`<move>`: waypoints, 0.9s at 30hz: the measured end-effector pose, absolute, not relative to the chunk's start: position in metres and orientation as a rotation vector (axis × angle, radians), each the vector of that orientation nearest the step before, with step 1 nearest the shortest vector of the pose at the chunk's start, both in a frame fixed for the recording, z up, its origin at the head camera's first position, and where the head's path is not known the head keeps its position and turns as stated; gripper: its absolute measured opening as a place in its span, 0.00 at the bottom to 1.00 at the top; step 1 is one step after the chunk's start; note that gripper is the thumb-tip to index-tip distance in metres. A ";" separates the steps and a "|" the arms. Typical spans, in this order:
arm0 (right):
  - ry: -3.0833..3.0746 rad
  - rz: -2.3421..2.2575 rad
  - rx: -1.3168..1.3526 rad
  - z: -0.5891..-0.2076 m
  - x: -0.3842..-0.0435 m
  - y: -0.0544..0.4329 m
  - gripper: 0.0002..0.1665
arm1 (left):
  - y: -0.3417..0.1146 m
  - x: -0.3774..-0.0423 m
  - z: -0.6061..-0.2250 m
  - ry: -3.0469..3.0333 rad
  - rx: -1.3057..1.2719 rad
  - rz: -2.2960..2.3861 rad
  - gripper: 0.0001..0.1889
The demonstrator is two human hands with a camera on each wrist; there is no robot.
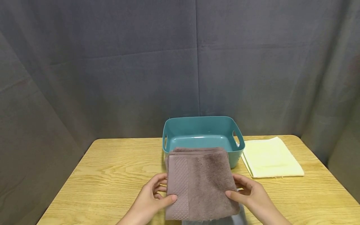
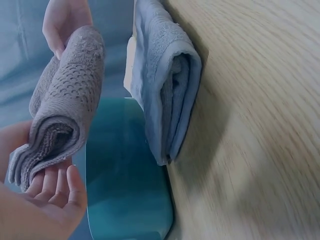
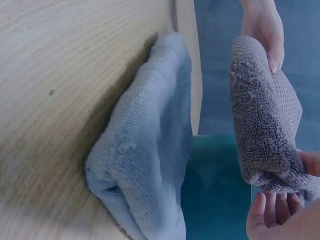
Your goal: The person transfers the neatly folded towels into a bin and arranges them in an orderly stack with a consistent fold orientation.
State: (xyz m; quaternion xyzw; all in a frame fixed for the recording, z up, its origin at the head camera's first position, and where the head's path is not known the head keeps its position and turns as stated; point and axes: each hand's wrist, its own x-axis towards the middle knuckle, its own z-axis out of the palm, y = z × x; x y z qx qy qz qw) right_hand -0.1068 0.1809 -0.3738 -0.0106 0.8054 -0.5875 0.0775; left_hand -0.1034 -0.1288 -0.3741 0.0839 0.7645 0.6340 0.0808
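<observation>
A folded brown towel (image 1: pixel 208 184) is held up off the table between both hands, in front of the teal basket. My left hand (image 1: pixel 152 197) pinches its left edge, thumb on the near face and fingers behind. On the opposite edge my right hand (image 1: pixel 250 195) grips it the same way. Both wrist views show the towel's rolled fold, and in the left wrist view the towel (image 2: pixel 70 95) hangs above a folded blue-grey towel (image 2: pixel 167 75) lying on the table. That lower towel is mostly hidden in the head view.
Behind the brown towel stands the teal basket (image 1: pixel 237 156), with handle holes in its sides; its visible floor is bare. A folded pale yellow towel (image 1: pixel 272 157) lies to the basket's right on the wooden table (image 1: pixel 112 168). Grey curtains (image 1: pixel 140 78) surround the table's back and sides.
</observation>
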 end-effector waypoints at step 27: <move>2.515 -1.809 -0.025 -0.351 -0.127 0.177 0.34 | -0.128 -0.125 -0.370 2.358 0.214 2.055 0.30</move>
